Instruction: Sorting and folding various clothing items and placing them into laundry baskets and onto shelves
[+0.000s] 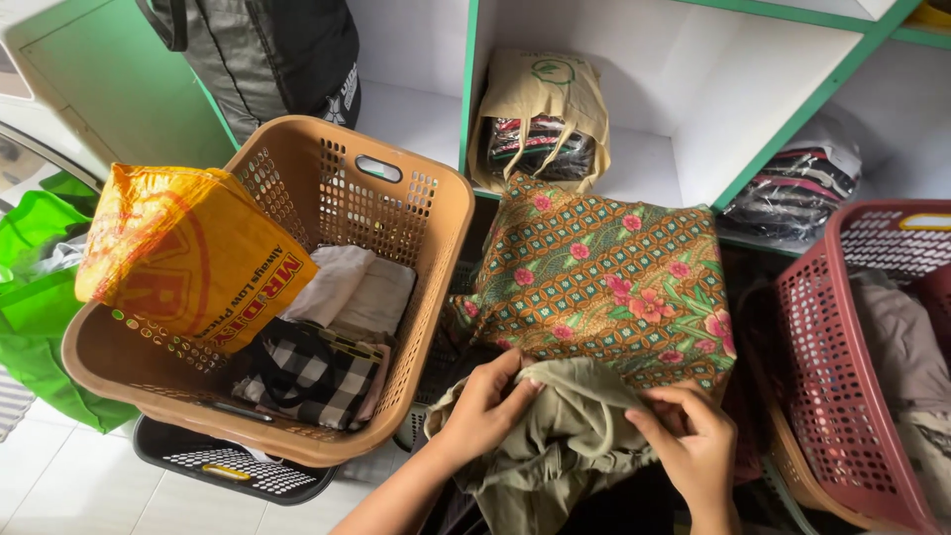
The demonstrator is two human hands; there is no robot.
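Left hand: the left hand (pixel 487 404) is gripping the olive-green garment (pixel 555 446), its fingers (pixel 515 381) curled closed over the upper edge of the cloth; the forearm is running out of the bottom edge of the view.
Right hand: the right hand (pixel 693 446) is pinching the same garment at its right side, fingers bent onto the fabric; the wrist is getting cut off at the bottom edge.
Garment: it is lying bunched between both hands, low in the middle of the view, just in front of the floral patterned cloth (pixel 604 277); its lower part is dropping out of sight, so its kind is hard to tell.
Patterned cloth: it is draping over something that stays hidden beneath it.
Tan basket: the tan laundry basket (pixel 436 248) is sitting to the left, holding folded pale cloth, a checked bag and an orange plastic bag (pixel 178 258); a dark basket beneath is only partly showing.
Red basket: the red basket (pixel 842 327) is being cut off by the right edge.
Shelf: the white shelf with green edging (pixel 693 89) is holding a beige tote bag (pixel 540 109) with dark folded clothes inside.
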